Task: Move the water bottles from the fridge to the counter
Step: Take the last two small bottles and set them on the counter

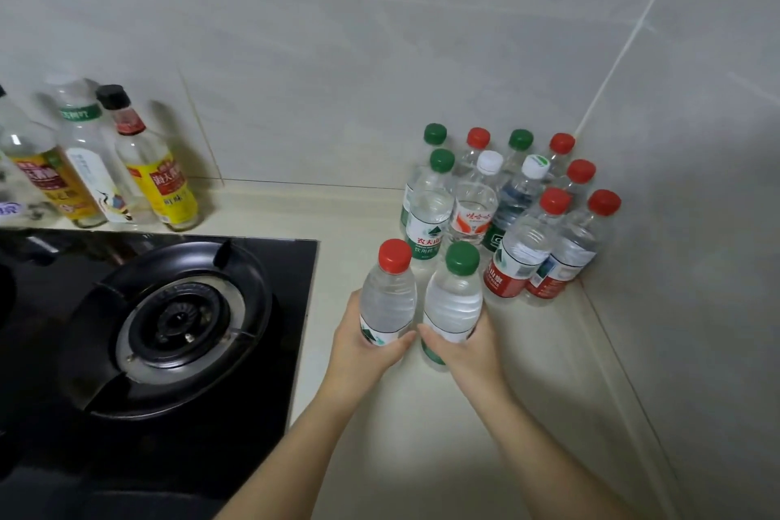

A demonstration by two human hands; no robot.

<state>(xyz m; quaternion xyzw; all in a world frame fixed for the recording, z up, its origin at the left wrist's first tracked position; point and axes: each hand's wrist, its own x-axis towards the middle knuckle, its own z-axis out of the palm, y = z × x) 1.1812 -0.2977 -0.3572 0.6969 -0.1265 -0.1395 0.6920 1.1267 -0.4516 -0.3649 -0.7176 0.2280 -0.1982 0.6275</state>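
- The red-capped bottle [387, 300] and the green-capped bottle [453, 300] stand upright side by side just below the middle of the frame. Both are clear ribbed plastic, full of water, with a label band low on the body.
- The left hand [358, 350] wraps its fingers and thumb round the lower half of the red-capped bottle; the right hand [468, 355] grips the green-capped one the same way. Holding them low keeps them upright, probably for setting down. Whether their bases touch the surface I cannot tell.
- Just beyond, right of centre, the bottle cluster [506, 215] is packed into the wall corner: red, green and white screw caps, rows touching. That tight packing likely saves room and braces the light bottles against tipping. The held pair looks meant for the front row.
- The counter [422, 456] is smooth, pale and glossy, with a raised lip where it meets the wall.
- At the lower left lies the hob [291, 266], black glass with a round cast burner ring.
- At the upper left, taller condiment bottles [105, 165] with yellow and white labels stand against the grey tiled wall [380, 55].
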